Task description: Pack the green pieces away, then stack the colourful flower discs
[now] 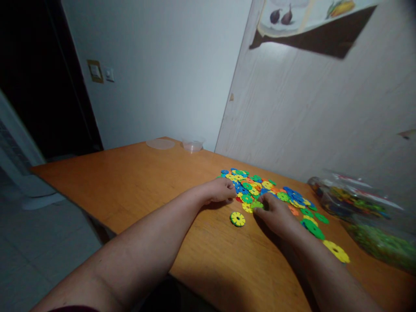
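Pale wall point(156, 78) behind, an orange-brown wooden bench point(130, 186) carries a loose pile of multicoloured, notched plastic discs point(247, 186). The left hand point(221, 190) curls at the pile's left edge, its grip hidden; the right hand point(276, 213) touches a lime-green, notched disc point(257, 204) at the near edge, pinched or not I cannot tell.

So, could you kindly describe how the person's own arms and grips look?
The left grip and right grip are human hands without gloves. The left forearm and right forearm are bare as far as they show, with no watch, bracelet or cable visible. A sliver of dark maroon cloth, probably a sleeve edge, borders the left arm at the picture's bottom.
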`<state>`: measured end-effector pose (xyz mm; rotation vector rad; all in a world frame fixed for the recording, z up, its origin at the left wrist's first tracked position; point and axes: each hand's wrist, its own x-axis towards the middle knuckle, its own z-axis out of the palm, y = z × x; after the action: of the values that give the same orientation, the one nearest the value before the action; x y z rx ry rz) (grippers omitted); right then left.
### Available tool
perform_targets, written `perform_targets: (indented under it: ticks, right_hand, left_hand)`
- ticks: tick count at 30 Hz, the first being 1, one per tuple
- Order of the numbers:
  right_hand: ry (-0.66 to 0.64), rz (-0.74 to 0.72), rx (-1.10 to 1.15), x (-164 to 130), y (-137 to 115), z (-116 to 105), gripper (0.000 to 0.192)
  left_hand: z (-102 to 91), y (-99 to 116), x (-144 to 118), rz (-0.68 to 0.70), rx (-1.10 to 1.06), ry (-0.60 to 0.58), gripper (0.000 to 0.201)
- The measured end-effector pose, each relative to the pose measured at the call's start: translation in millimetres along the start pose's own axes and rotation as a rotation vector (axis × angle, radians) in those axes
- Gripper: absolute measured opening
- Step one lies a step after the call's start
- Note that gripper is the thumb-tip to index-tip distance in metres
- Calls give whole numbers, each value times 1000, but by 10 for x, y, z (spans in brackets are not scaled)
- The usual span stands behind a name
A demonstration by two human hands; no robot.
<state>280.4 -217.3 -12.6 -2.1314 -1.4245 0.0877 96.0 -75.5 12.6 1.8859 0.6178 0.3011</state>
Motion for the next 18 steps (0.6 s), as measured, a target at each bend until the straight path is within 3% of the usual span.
perform_targets:
  ticks: [4,8,11,18]
  right_hand:
    - [-141,118,536,-126,-189,-42,26]
    - [-380,290,884,-272,-473,-71,33]
    - [-445,320,886,-305,-561,-35,30]
    - [-404,309,746,-253,-445,55,22]
  left_hand:
    - [-30,49,-65,-38,-45,-69,18]
    - [-115,58,-164,-89,-44,-292,14]
    - [-174,28,-199,-73,56,-415,26]
    - [-127,9,-183,62,340,-386,37]
